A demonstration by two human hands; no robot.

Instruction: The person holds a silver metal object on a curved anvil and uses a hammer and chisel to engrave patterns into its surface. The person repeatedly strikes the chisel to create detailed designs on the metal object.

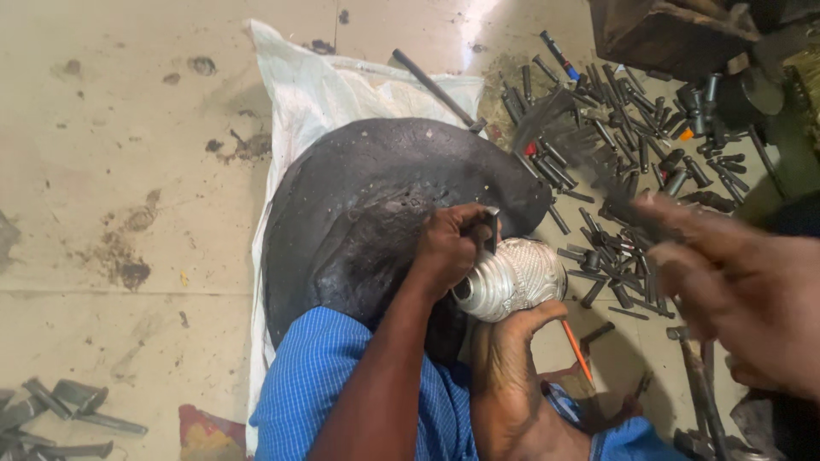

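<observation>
My left hand (444,248) is shut on a short dark metal punch (489,226). The punch tip rests on a silver embossed vessel (521,277) that lies on its side. My bare foot (512,367) presses against the vessel from below. The vessel leans on a big black domed mound (367,179). My right hand (743,290) is close to the camera at the right and blurred. Its fingers point left over scattered tools, with a dark blurred streak at the fingertips. Whether it holds anything is unclear.
A white sack (316,85) lies under the mound on the stained floor. Several dark steel punches (615,128) are strewn at the upper right near a wooden block (666,34). An orange-handled tool (576,350) and a hammer (700,384) lie by my foot. More tools (60,410) sit at the bottom left.
</observation>
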